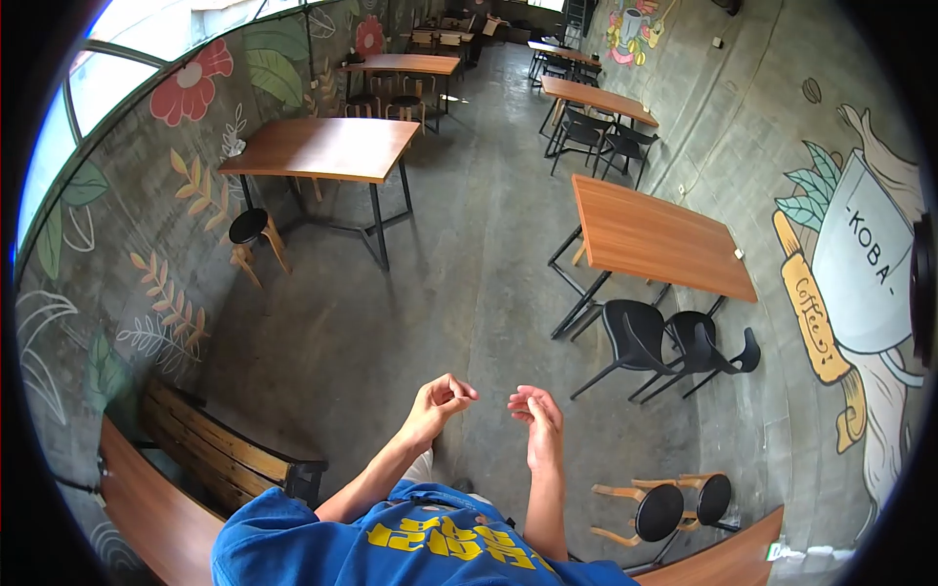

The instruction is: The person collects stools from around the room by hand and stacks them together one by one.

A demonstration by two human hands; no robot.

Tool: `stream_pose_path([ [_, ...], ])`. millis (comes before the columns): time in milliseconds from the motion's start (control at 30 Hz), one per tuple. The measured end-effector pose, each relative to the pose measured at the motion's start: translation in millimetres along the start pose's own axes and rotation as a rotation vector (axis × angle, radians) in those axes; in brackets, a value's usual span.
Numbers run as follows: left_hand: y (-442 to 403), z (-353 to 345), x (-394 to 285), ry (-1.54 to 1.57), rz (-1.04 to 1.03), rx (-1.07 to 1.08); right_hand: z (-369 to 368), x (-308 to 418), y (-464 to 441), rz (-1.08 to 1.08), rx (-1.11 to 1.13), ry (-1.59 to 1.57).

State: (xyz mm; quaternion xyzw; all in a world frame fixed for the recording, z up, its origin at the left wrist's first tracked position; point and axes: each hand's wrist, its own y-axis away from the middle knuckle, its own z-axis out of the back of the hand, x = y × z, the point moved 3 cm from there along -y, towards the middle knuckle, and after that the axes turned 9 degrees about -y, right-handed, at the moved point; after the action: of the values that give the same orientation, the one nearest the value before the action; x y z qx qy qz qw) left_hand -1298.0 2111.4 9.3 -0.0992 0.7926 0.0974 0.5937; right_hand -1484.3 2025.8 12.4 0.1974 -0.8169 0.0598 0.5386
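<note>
Both hands are raised in front of the blue shirt (pixel 391 527) with yellow print, over the grey concrete floor (pixel 469 264). My left hand (pixel 438 405) has its fingers curled in toward the thumb, and whatever it might hold is too small to make out. A short gap to the right, my right hand (pixel 537 415) has loosely bent fingers apart from the thumb, with nothing visible in it. Neither hand touches the other or any furniture.
Wooden tables stand left (pixel 322 146) and right (pixel 664 234). Black chairs (pixel 635 332) are beside the right one, a stool (pixel 249 227) by the left one. A slatted bench (pixel 210 444) is lower left; stools (pixel 660 513) are lower right. Painted walls line both sides.
</note>
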Motion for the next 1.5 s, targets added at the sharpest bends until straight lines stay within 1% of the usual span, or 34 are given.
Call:
stream_pose_path([
  [133, -33.0, 30.6, -4.1, -0.009, 0.003, -0.053, -32.0, -5.6, -28.3, -0.028, 0.066, 0.05],
  [200, -55.1, 44.5, -14.8, 0.034, 0.004, -0.05, -50.4, -8.2, -45.4, -0.04, 0.099, 0.069],
  [267, -76.8, 60.9, -26.5, -0.007, 0.074, -0.101, -69.0, -12.7, -65.5, -0.038, 0.11, 0.096],
  [400, -122.5, 110.4, -47.2, 0.036, -0.006, -0.066, -118.5, -25.9, -117.3, -0.06, 0.156, 0.112],
  [533, -151.8, 177.7, -73.2, 0.069, -0.06, -0.094, -179.7, -52.1, -172.6, -0.122, 0.219, 0.113],
  [667, -158.5, 251.8, -92.6, 0.063, -0.135, -0.218, -253.5, -77.1, -220.3, -0.157, 0.325, 0.137],
  [800, -139.5, 319.1, -103.3, 0.142, -0.184, -0.431, -328.7, -108.4, -254.0, -0.215, 0.458, 0.149],
  [1033, -104.7, 415.1, -111.7, 0.226, -0.233, -0.885, -451.3, -169.9, -288.7, -0.363, 0.829, 0.241],
  [1133, -102.9, 450.9, -115.9, 0.252, -0.256, -1.01, -498.8, -194.9, -305.1, -0.384, 0.916, 0.235],
  [1333, -139.6, 544.8, -126.4, 0.256, -0.265, -1.105, -592.8, -235.4, -364.4, -0.397, 0.958, 0.184],
  [1500, -181.3, 640.3, -158.6, 0.234, -0.248, -1.114, -673.7, -263.9, -434.6, -0.378, 0.943, 0.186],
])
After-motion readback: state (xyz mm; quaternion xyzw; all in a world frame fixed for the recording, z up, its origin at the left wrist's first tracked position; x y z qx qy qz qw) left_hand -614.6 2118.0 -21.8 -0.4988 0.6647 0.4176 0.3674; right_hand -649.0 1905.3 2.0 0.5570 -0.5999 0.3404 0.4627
